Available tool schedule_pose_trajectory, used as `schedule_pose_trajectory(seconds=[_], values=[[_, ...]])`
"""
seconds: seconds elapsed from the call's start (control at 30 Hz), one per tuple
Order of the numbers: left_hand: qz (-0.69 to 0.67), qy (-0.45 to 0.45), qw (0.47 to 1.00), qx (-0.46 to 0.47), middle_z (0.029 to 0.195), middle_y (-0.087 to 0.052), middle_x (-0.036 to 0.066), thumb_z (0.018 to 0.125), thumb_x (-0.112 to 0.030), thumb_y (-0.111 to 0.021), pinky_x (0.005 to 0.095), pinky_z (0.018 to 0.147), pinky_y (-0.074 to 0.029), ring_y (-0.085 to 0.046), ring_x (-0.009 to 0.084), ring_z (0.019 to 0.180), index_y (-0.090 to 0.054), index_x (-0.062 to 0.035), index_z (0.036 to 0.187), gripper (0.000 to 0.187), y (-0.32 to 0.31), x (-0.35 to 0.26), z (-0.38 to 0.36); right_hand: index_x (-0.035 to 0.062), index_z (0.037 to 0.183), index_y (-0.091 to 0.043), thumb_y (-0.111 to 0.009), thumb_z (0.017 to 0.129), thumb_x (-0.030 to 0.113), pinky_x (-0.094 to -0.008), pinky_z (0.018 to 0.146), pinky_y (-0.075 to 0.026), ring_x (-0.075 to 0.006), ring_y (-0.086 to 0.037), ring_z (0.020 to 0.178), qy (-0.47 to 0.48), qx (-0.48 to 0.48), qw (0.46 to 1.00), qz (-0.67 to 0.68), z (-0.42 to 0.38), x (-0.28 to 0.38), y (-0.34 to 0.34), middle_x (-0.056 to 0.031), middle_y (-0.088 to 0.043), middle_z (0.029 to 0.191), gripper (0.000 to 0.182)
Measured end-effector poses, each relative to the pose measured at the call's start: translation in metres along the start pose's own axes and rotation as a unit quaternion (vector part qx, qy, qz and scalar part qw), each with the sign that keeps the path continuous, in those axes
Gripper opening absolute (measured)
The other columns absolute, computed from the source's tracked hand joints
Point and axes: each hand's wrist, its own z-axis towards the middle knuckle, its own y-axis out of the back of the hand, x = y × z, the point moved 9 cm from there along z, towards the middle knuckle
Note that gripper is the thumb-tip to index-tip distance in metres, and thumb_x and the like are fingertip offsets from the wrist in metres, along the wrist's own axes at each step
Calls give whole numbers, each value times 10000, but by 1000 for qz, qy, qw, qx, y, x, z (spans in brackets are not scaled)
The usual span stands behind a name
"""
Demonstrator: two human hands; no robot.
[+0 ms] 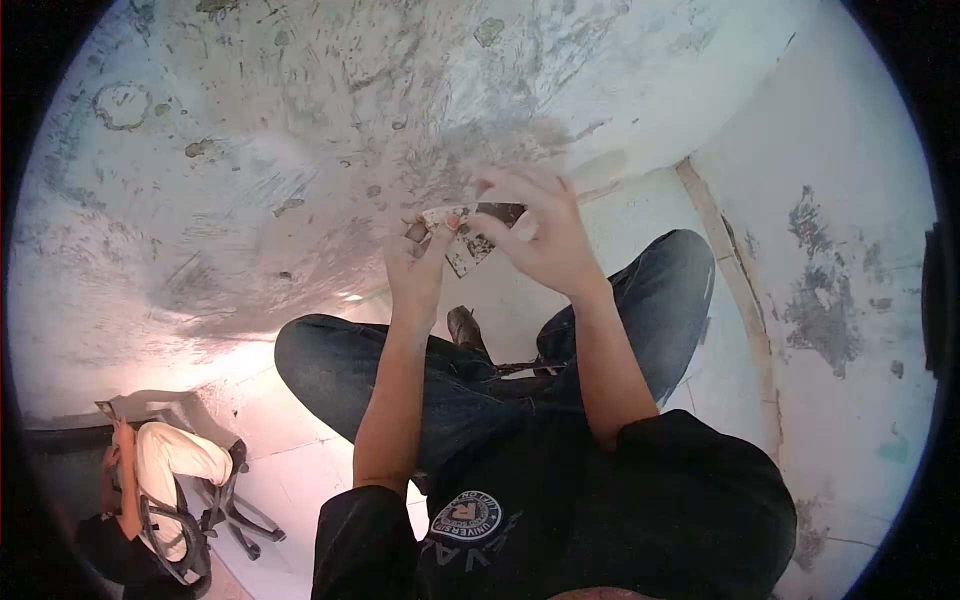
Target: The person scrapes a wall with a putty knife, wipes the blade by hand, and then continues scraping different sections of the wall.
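Head view looks down on a scuffed, paint-stained wall filling the far side, then the person's jeans-clad knees. At near left another person sits in an office chair. Both hands are raised between the knees and the wall: the left hand and right hand each pinch an end of a small, worn, flat scrap held between them.
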Motion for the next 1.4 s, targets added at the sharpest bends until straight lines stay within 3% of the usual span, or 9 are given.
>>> schedule_pose_trajectory(seconds=[0.13,0.23,0.33,0.57,0.8,1.03,1.1,1.2,1.4], values=[[86,-38,995,-31,916,-669,77,964,-146,-662,246,718,-509,-630,115,792,-592,-18,1040,164,9,-12,-1,58,1071,-707,-698,884,188,-372,744,-501,-267,-676,808,-121,140,983,-13,-14,-34,-35,-124,-698,820,228],[104,-48,990,-87,796,-637,55,1002,-173,-600,246,601,-481,-593,102,652,-608,-11,998,162,36,-14,11,4,910,-672,-672,915,219,-335,594,-465,-288,-607,602,-88,38,993,-62,-12,-41,-13,-155,-627,672,215],[78,-100,982,-140,711,-591,30,1021,-164,-555,246,536,-442,-554,89,582,-615,-8,992,170,57,-19,14,36,934,-675,-624,950,314,-383,622,-463,-344,-602,660,-149,-40,985,-78,-8,-45,19,-186,-604,704,283],[174,-97,979,-34,657,-550,-15,1009,-124,-562,226,486,-373,-488,52,549,-622,-20,991,121,12,-20,-1,-30,950,-678,-588,1003,329,-311,576,-394,-121,-475,621,-170,-2,954,249,-10,-33,-20,-46,-537,648,374],[170,-11,985,26,664,-573,-17,1002,-133,-576,218,452,-339,-463,40,519,-632,-42,987,108,5,-22,-6,-39,906,-684,-587,998,387,-299,621,-412,-101,-485,693,-341,-61,937,43,-25,-91,-2,-37,-553,693,447],[63,-80,992,74,1152,-640,128,1068,-373,-397,323,852,-486,-618,180,1004,-556,15,1277,469,0,-9,2,-20,822,-648,-574,981,463,-330,602,-412,-115,-450,656,-243,-48,932,264,-22,-71,-49,-16,-493,652,514],[-278,30,958,65,1404,-493,155,1063,-483,-324,416,1114,-328,-473,246,1287,-437,40,1397,631,0,4,-9,-3,881,-659,-565,985,405,-371,616,-443,-171,-540,641,-272,30,934,230,-28,-69,-67,-83,-568,677,431],[-175,29,980,91,1404,-481,146,1058,-490,-351,440,1168,-257,-442,253,1318,-426,25,1398,622,-7,0,-12,-7,1157,-663,-618,951,345,-389,689,-494,-304,-657,742,-275,57,957,65,-25,-41,-60,-176,-691,897,410],[-103,40,991,78,1336,-537,128,1078,-417,-338,374,986,-484,-564,234,1197,-452,4,1386,534,12,-5,-6,8,1440,-368,-611,917,366,-511,699,-503,-444,-638,780,-134,15,979,150,-30,-4,-87,-285,-613,1085,679]])
